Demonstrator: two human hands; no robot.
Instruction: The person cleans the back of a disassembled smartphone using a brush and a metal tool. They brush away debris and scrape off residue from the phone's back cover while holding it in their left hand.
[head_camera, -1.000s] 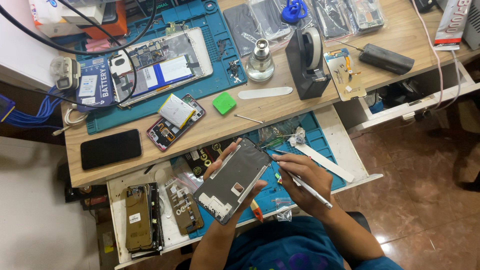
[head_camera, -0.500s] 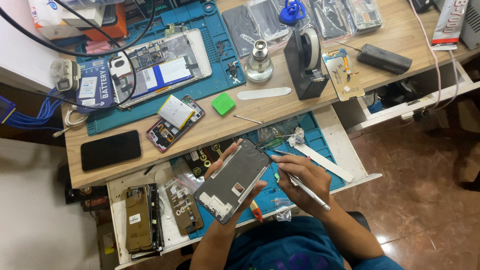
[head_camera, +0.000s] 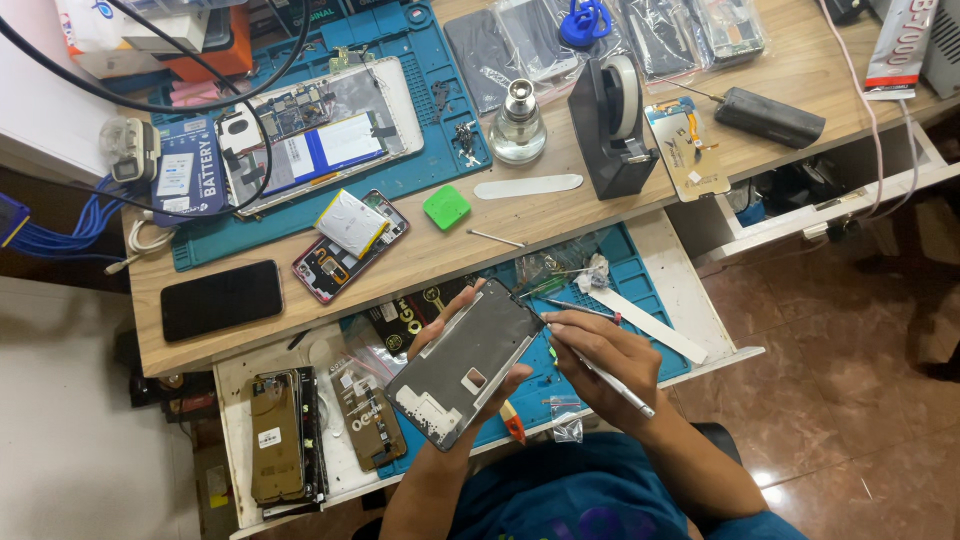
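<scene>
Grey and flat, a phone frame (head_camera: 465, 365) sits low in the middle of the picture, tilted so one corner points up to the right. The left hand (head_camera: 450, 340) is under it, with the fingers curled up around both long edges, so the hand has a firm hold of it. The right hand (head_camera: 600, 355) is just beside the frame on the right. Its fingers are closed around a thin silver tool (head_camera: 605, 380), held like a pencil, and the tip meets the frame's upper right edge.

Both hands are over an open drawer lined with a blue mat (head_camera: 620, 260). A long white strip (head_camera: 650, 325) lies on that mat, near the right hand. More phone parts (head_camera: 280, 435) lie at the left end of the drawer.

Above the drawer is a wooden desk (head_camera: 450, 250). On it, to the left, lie a black phone (head_camera: 222, 299) and an opened phone (head_camera: 350, 245) with its insides showing. A small green square (head_camera: 446, 208) is just right of that one. A black tape holder (head_camera: 615, 125) stands near the top.
</scene>
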